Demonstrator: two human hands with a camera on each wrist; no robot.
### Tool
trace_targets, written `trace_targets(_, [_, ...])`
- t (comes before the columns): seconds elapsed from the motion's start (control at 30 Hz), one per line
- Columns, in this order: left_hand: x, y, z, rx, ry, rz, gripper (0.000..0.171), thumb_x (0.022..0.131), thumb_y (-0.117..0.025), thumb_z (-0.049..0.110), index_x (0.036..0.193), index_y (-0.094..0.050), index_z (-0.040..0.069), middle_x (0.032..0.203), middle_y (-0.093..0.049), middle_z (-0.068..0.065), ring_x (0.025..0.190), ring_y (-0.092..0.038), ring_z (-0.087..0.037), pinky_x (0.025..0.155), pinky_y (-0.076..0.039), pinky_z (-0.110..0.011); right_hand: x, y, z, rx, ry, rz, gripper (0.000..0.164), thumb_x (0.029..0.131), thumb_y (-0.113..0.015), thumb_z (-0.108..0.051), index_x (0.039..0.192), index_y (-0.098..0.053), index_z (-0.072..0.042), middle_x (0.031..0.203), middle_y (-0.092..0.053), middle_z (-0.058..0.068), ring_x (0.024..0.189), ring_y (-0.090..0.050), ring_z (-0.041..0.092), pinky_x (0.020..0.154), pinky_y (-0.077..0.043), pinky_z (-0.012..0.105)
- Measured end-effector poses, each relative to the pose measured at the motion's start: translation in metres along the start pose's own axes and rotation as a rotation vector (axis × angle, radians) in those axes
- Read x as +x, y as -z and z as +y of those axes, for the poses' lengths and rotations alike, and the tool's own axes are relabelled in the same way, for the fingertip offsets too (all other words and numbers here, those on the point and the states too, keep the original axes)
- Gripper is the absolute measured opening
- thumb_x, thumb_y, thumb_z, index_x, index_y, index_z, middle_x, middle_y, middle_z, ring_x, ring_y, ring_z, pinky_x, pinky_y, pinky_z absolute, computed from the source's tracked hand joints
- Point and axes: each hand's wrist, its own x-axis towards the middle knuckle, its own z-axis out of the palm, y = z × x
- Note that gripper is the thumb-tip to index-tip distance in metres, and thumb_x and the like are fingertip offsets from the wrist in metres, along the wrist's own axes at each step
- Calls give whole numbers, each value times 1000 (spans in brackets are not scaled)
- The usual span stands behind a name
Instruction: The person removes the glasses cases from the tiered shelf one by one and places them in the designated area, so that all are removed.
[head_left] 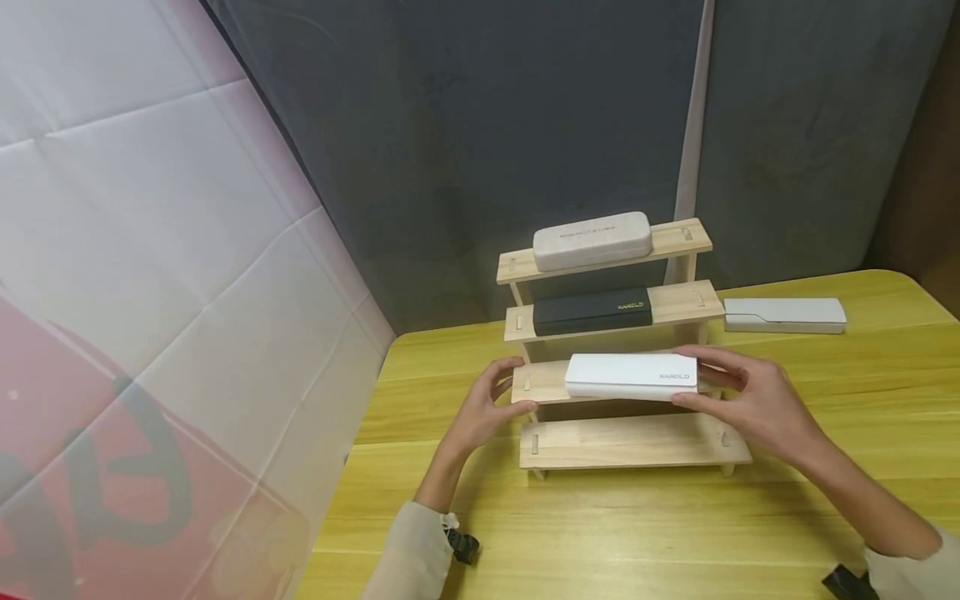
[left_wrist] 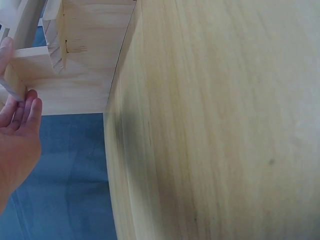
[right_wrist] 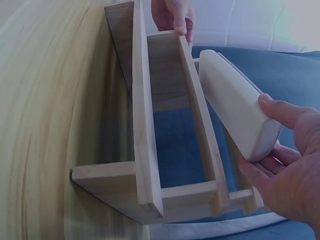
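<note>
My right hand (head_left: 765,404) has thumb and fingers clamped on the right end of the white case (head_left: 630,375), which hangs just above the second-nearest shelf (head_left: 546,380). Held by one end, it could tip and land crooked. My left hand (head_left: 480,408) grips that shelf's left end; a loose hold there could let the wooden stand (head_left: 637,442) shift.

Gold capitals toward the right end of the dark case (head_left: 592,312) look like KANGLD, and grey capitals at the right end of the front white case (head_left: 632,377) look like the same word, though single letters are uncertain. The small print on the cream case (head_left: 592,242) and the large dark strokes on the pink-and-white panel (head_left: 172,292) are unreadable.
</note>
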Motion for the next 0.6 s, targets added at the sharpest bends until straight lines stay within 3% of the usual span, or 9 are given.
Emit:
trace_targets(0.1, [0, 0, 0, 2, 1, -1, 69, 91, -82, -4, 150, -47, -6, 156, -48, -20, 146, -45, -35, 126, -33, -48, -3, 5, 1, 12, -5, 13, 57, 87, -91, -13, 139, -70, -7, 142, -63, 24, 109, -64, -9, 77, -61, 16])
trace_targets(0.33, [-1, 1, 1, 4, 0, -3, 69, 90, -82, -4, 150, -47, -5, 156, -48, -20, 146, -45, -36, 127, -32, -50, -8, 18, 4, -20, -29, 49, 58, 87, -91, -12, 141, -69, -5, 144, -61, 24, 113, -58, -16, 88, -56, 11])
trace_targets(0.6, [-1, 1, 0, 8, -3, -6, 69, 91, -82, -3, 151, -47, -4, 156, -48, -20, 147, -44, -36, 127, -32, -49, -14, 38, 9, -41, -41, 71, 60, 86, -91, -12, 141, -69, -4, 131, -63, -19, 114, -56, -19, 84, -55, 9])
